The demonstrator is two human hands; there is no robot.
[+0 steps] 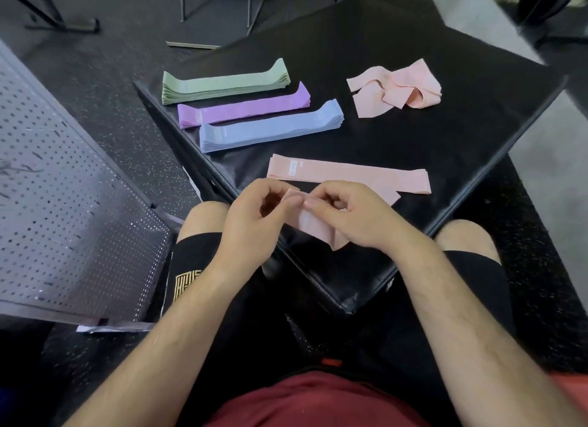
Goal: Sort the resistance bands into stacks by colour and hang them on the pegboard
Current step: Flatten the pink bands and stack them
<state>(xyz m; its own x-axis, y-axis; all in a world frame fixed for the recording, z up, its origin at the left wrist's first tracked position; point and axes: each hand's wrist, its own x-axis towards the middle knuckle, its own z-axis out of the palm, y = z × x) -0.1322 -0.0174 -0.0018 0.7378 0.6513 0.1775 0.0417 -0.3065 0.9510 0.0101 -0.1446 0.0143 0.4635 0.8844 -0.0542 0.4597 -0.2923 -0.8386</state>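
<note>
Left hand [254,218] and right hand [348,218] are pinching one pink band [313,228] at the tabletop's [445,134] near edge; it is looking light, limp and stretchy, so taking both ends should flatten it for stacking.

Colour sorting, centre of frame.
Green stack [222,84], purple stack [245,108], blue stack [270,127] and pink stack [350,173] lie parallel; loose pink bands [397,86] crumpled upper right.
</note>
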